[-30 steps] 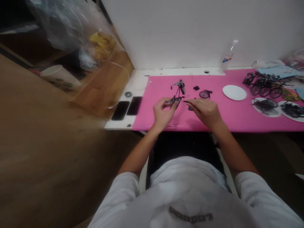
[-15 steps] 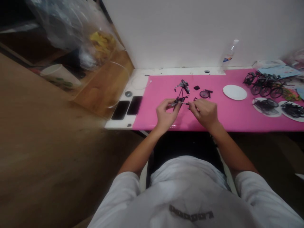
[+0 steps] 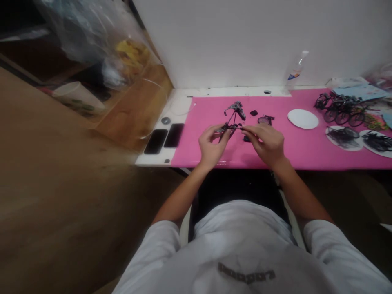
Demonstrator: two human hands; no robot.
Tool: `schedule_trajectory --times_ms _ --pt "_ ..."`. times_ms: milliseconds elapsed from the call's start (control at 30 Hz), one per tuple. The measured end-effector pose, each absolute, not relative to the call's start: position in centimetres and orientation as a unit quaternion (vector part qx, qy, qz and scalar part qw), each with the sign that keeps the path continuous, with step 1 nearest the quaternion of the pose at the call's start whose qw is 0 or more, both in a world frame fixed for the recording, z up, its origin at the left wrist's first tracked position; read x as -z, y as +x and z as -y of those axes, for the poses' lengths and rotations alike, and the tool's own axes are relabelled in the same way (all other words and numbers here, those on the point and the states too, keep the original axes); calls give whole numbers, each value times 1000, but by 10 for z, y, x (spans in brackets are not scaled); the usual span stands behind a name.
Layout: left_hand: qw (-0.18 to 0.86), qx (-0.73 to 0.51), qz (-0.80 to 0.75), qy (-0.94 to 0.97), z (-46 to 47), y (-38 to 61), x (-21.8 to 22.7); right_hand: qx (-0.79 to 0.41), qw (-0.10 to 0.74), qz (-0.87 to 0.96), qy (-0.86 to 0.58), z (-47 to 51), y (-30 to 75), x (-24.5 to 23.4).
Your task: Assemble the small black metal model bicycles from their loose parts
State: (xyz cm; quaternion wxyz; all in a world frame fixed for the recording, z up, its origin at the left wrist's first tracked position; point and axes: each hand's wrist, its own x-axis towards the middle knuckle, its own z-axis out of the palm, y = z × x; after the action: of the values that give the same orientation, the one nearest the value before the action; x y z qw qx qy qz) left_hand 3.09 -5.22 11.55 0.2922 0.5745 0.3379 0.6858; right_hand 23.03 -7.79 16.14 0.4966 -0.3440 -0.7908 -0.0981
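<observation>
A bike frame (image 3: pixel 233 118) is held just above the middle of the pink mat (image 3: pixel 208 114). It is tilted, with its handlebar end away from the person. The left hand (image 3: pixel 211 143) is closed in a pinch on the frame's lower end. The right hand (image 3: pixel 267 143) is also closed, its fingertips brought to that same end. A thin dark piece (image 3: pixel 241 129) appears to be gripped there, though it is too small to be identified.

A wheel (image 3: pixel 265 119) and a black part (image 3: pixel 253 112) lie at the mat's middle rear. A white plate (image 3: pixel 302 119) is set toward the mat's right, and finished bikes (image 3: pixel 339 109) stand at its right rear. Two phones (image 3: pixel 173 135) lie just off the mat's left edge, on the worktop (image 3: pixel 214 92).
</observation>
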Motion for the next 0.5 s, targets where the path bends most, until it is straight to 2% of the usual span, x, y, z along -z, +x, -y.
schedule_trajectory --times_ms 200,500 --pt "356 -683 -330 547 51 32 -119 100 480 796 -354 79 229 -161" --pt "349 -678 -347 546 51 32 -118 79 456 802 -377 83 230 -162"
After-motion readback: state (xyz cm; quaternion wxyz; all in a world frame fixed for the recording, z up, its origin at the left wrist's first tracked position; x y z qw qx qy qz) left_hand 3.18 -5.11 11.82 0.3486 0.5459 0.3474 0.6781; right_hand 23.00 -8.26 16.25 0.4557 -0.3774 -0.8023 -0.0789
